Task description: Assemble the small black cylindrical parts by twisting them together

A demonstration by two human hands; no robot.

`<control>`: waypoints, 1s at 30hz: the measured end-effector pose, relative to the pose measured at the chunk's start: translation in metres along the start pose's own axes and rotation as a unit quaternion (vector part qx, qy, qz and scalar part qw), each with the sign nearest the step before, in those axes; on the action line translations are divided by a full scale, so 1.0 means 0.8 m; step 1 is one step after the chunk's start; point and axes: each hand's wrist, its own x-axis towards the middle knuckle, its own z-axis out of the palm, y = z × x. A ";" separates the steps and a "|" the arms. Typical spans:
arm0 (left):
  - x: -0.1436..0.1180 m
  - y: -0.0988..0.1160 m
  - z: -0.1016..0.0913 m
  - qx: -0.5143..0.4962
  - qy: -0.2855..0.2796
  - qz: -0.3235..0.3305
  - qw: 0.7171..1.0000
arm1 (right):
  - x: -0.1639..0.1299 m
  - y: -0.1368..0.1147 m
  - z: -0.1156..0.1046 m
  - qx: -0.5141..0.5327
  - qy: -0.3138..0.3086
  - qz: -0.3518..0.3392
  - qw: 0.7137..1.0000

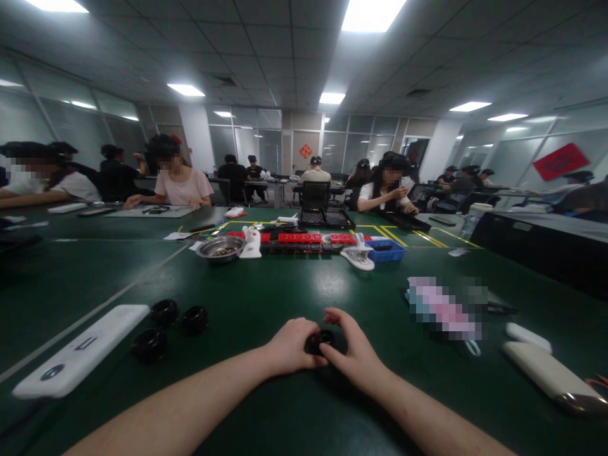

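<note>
1. Left hand [291, 344]: fingers narrowing around the left side of a black ring-shaped part [325, 341], apparently gripping, probably steadying it low over the green bench [270, 291].
2. Right hand [354, 348]: fingers standing wide, thumb lying over the part, forefinger arching off beyond; likely leaving its top reachable.
3. Three similar black rings [194, 320] are sitting left of the fingers, near a long white bar [85, 348]; clustering probably suits the left reach.
4. Edges: white bar is bounding the left side; blurred pouch [441, 307] and cream case [546, 373] are lying well right; metal bowl [213, 258] and blue bin [389, 255] are bordering the space ahead.
</note>
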 end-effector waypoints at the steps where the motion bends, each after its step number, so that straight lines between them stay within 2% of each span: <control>1: 0.000 0.000 0.000 0.001 0.000 -0.001 1.000 | 0.000 0.002 0.002 -0.010 0.007 0.006 1.000; 5: 0.000 0.001 0.000 0.001 -0.003 -0.001 1.000 | 0.000 0.004 0.005 -0.016 0.002 0.024 1.000; 10: 0.000 -0.001 0.001 -0.001 -0.006 -0.003 1.000 | 0.001 -0.004 -0.001 0.023 -0.041 -0.006 0.999; 18: 0.000 0.000 0.001 -0.002 -0.004 -0.007 1.000 | 0.001 0.001 0.007 -0.027 0.047 0.034 0.998; 20: 0.000 0.001 0.000 -0.002 -0.006 -0.006 1.000 | 0.001 0.000 0.009 -0.019 0.043 0.034 0.998; 25: 0.000 0.000 0.001 -0.003 -0.013 -0.007 1.000 | -0.001 -0.005 0.003 0.019 -0.016 -0.016 1.000; 30: 0.000 -0.001 0.001 0.002 -0.013 -0.009 1.000 | -0.001 -0.004 0.002 -0.012 0.024 0.002 1.000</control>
